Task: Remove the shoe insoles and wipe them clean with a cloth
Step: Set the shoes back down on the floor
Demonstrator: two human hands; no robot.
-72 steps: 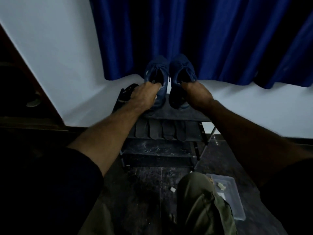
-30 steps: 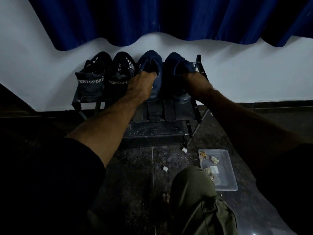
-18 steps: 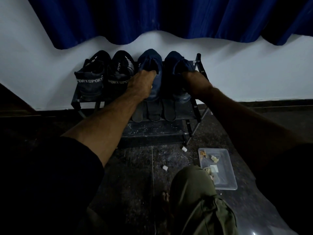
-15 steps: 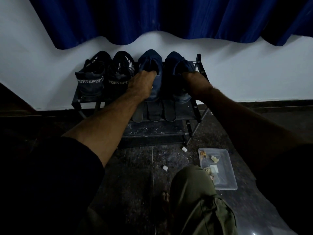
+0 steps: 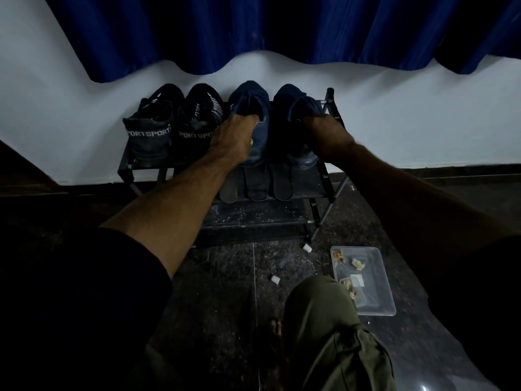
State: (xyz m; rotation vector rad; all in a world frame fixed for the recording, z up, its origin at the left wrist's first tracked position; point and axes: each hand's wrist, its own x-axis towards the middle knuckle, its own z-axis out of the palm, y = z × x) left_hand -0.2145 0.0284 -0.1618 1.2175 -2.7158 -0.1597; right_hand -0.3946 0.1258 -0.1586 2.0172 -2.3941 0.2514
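Observation:
Two blue shoes stand on the top shelf of a black shoe rack [image 5: 327, 182] against the white wall. My left hand [image 5: 234, 139] grips the left blue shoe [image 5: 253, 108] with its fingers curled into the opening. My right hand [image 5: 324, 134] grips the right blue shoe [image 5: 293, 105] the same way. Several dark insoles [image 5: 255, 186] lie flat side by side on the shelf below the blue shoes. No cloth is in view.
A pair of black sport shoes [image 5: 172, 125] stands at the rack's left end. A clear plastic tray [image 5: 363, 280] with small scraps lies on the dark floor at the right. Two small white caps [image 5: 275, 279] lie on the floor. My knee [image 5: 318, 303] is in front. A blue curtain [image 5: 253, 29] hangs above.
Since 2.4 s ago the view has tilted down, showing the whole rack and the black shoes. Both hands have kept their grip on the blue shoes; over the last second nothing has visibly moved.

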